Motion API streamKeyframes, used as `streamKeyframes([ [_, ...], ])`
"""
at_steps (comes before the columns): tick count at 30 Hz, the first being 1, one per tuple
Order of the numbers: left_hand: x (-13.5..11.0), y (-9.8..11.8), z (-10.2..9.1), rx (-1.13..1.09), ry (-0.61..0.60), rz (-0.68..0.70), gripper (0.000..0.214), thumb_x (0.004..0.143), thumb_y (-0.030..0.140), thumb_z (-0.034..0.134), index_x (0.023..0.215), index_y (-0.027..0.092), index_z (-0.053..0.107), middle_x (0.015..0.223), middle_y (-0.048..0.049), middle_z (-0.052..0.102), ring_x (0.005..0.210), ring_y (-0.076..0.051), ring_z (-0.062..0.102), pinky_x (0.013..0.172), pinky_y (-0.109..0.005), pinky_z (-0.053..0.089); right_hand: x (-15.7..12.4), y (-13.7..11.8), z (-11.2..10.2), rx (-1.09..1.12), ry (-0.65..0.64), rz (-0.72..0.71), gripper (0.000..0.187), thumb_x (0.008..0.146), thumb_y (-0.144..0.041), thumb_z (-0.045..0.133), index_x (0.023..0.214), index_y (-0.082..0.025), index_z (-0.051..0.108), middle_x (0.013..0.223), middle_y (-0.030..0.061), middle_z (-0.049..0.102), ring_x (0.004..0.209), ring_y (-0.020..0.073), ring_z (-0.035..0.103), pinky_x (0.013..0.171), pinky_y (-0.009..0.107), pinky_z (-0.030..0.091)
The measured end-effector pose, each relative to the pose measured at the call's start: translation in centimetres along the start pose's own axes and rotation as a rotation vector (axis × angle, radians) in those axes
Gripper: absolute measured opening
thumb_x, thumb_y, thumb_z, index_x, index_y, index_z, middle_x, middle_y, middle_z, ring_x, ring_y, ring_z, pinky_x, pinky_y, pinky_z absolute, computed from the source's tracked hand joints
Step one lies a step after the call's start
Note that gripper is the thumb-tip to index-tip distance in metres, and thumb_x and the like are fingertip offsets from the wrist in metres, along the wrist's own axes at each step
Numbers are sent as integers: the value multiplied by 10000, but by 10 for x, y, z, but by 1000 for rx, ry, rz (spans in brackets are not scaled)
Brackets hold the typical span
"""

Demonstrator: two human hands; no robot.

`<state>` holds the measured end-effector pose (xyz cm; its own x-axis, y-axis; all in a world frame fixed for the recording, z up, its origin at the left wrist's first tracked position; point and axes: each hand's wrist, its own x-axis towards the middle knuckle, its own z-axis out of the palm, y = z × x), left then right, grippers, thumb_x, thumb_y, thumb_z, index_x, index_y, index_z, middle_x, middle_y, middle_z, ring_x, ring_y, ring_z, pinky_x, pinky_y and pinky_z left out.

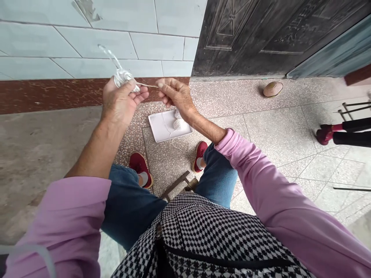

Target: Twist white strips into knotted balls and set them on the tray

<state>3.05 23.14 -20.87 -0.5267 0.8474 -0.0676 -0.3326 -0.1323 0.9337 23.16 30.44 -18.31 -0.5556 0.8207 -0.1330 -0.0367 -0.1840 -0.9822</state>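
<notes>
My left hand (pixel 120 101) is raised in front of me, its fingers closed round a small bundle of white translucent strands (pixel 123 76) whose loose end sticks up and to the left. My right hand (pixel 175 94) pinches a thin strand (pixel 146 85) that runs taut from that bundle. Below the hands, on the floor, lies a white tray (pixel 158 129) with a ball of white thread (pixel 179 124) on it. A loose thread trails off the tray towards my feet.
I sit on a wooden stool (pixel 178 185), red shoes (pixel 140 164) on a speckled tiled floor. A checked bag (pixel 208 239) rests on my lap. A dark door (pixel 261 34) and a round hat (pixel 273 89) are ahead; another person's red shoe (pixel 324 134) is at right.
</notes>
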Motion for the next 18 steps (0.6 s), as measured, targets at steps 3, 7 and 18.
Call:
streamKeyframes([
  [3, 0, 3, -14, 231, -125, -16, 414, 948, 263, 1029, 1073, 261, 633, 944, -37, 778, 765, -209, 782, 766, -372, 764, 19, -6, -24, -142, -64, -112, 699, 1083, -885, 660, 996, -254, 948, 846, 44, 874, 1324, 227, 902, 913, 283, 674],
  [7, -14, 3, -15, 417, -272, -47, 359, 959, 216, 965, 1126, 235, 647, 857, -17, 712, 671, -215, 733, 739, -423, 761, 30, -8, -31, -288, -120, -244, 904, 1044, -944, 424, 982, -231, 977, 748, 55, 826, 1397, 222, 863, 946, 306, 629],
  [18, -20, -12, -10, 523, -491, -45, 387, 967, 219, 937, 1309, 187, 759, 738, -9, 749, 585, -197, 711, 587, -289, 664, 20, 3, -11, -718, -214, -346, 739, 999, -844, 635, 1322, -285, 995, 1500, 151, 953, 1467, 334, 821, 1322, 488, 641],
])
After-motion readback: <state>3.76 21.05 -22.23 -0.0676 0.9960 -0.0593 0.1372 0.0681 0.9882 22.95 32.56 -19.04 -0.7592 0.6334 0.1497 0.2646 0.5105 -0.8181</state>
